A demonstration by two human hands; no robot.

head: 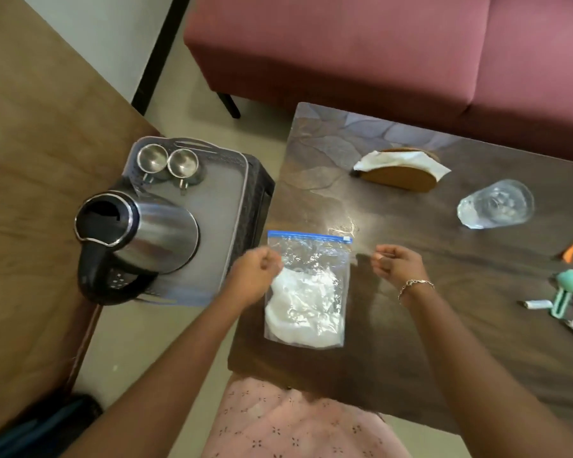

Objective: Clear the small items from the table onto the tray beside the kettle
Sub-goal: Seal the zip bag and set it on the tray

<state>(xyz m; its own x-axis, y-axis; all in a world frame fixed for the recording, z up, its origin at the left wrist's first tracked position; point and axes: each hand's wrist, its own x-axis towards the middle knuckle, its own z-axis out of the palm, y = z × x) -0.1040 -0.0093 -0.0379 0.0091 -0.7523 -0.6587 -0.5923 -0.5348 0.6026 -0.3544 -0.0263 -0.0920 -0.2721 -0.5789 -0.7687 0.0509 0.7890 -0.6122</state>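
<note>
Your left hand (255, 276) curls at the left edge of the zip bag (308, 292), centre frame; whether it grips, I cannot tell. Your right hand (397, 262) is fisted, empty. Lifted one-sided, the bag may sag and clip the kettle (139, 233) by the tray (212, 206).

The kettle (159, 233) and 2 cups (152, 159) stand on the tray (219, 206), left of the table (444, 292) bearing the bag (306, 292) and glass (497, 208)

Big pink-red sofa (377, 54) at back, black leg (229, 104) under it. Pale floor (179, 107) btwn furniture. White wall (96, 34) top left w/ black strip (161, 51). Dark brown wood surface (444, 292) in middle, bright light spot (339, 223) on it. At left, brown top (30, 127).
</note>
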